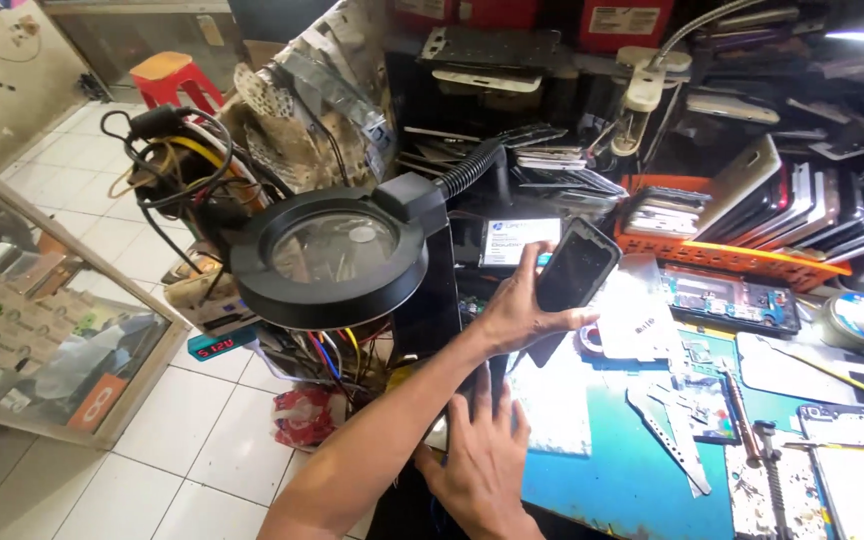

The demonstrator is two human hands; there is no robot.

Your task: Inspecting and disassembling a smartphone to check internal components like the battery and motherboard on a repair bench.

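My left hand [517, 315] reaches out from the lower left and grips a dark smartphone [577, 265] by its lower end, holding it tilted above the bench. Its black screen faces me. My right hand [482, 460] lies flat near the bench's front edge, fingers spread, holding nothing. It rests beside a blue work mat [632, 470]. A round black magnifier lamp [330, 255] on a flexible neck hangs just left of the phone.
On the mat lie tweezers [672, 430], phone boards and parts [727, 295] and a white panel [642, 315]. An orange tray [742, 255] of stacked phones stands at the back right. Tangled cables [167, 160] sit left, with a glass case [62, 340] and tiled floor below.
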